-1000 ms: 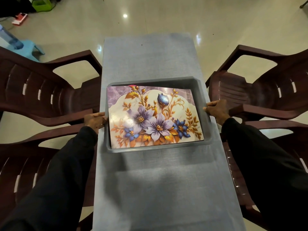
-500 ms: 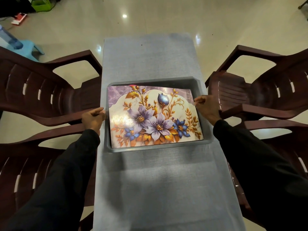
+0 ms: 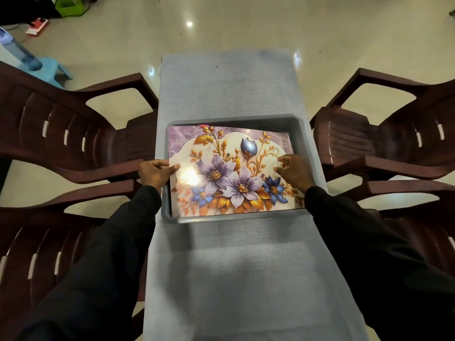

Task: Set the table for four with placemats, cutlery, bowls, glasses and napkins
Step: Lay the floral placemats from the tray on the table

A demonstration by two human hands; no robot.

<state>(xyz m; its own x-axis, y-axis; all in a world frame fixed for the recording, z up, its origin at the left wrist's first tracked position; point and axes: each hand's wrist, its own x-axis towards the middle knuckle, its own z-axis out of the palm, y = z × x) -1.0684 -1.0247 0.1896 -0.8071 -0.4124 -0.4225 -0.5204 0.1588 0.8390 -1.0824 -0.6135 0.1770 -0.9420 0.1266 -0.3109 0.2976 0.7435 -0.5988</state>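
Floor [image 3: 246, 25] of pale, glossy tile surrounds a long, narrow bench [image 3: 246, 279] draped in grey cloth [image 3: 226, 82], with four dark brown plastic chairs [image 3: 73, 134] drawn up to it, two on each side. On the middle of the bench sits a grey tray [image 3: 234, 219], and inside it lies a flowered placemat [image 3: 229, 168], glossy, nearly filling the tray and lying slightly askew. A sliver of pink shows under its far edge, so something more lies beneath, though what cannot be told. The left hand [image 3: 155, 172] has its grip clamped on the placemat's left edge, thumb on top. The right hand [image 3: 294, 169] rests bent fingers on the placemat's right part; whether its grip has closed on anything cannot be told. By my judgement the task is barely begun: no placemat lies at any of the four places, and no cutlery, bowls, glasses or napkins are in view on the bench. Lifting this placemat out of the tray looks like the step in hand, with all four settings left to lay.
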